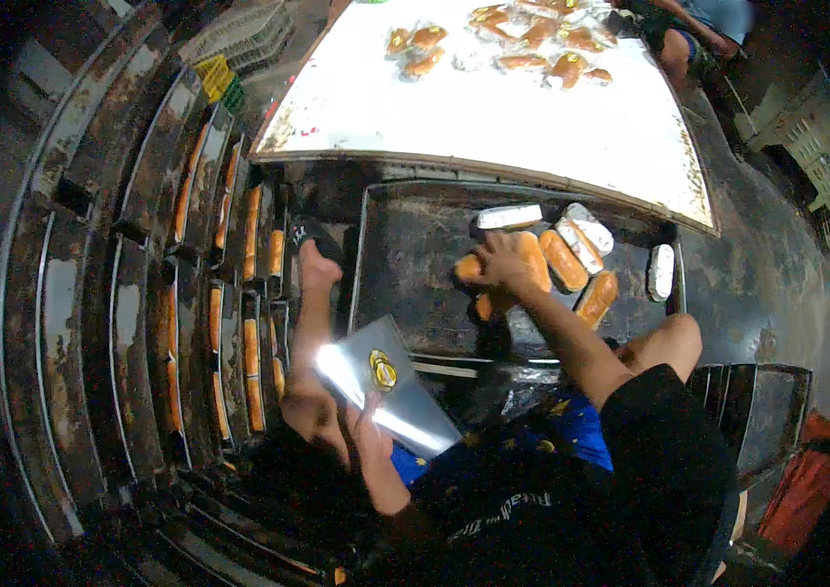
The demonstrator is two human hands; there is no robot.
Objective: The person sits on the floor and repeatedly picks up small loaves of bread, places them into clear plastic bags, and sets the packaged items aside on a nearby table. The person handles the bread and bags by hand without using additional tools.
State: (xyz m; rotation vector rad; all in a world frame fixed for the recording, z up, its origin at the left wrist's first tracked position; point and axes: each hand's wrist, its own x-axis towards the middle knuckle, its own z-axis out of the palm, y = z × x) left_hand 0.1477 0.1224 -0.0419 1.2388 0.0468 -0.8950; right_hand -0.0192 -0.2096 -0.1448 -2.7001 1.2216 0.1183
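My left hand grips a clear plastic bag or stack of bags with a yellow printed emblem, above my lap. Over the dark metal baking tray, my right hand has its fingers around a golden bread roll. A wider loaf lies beside that hand, partly covered by it. To its right are two more rolls, one browner and one tilted. White-sided rolls, one at the back and one at the far right, rest in the same tray.
A bright white table stands beyond the tray, with several bagged breads on it. Tall stacked trays holding bread line my left. Another person's arm shows at the top right. Crumpled clear plastic lies near my lap.
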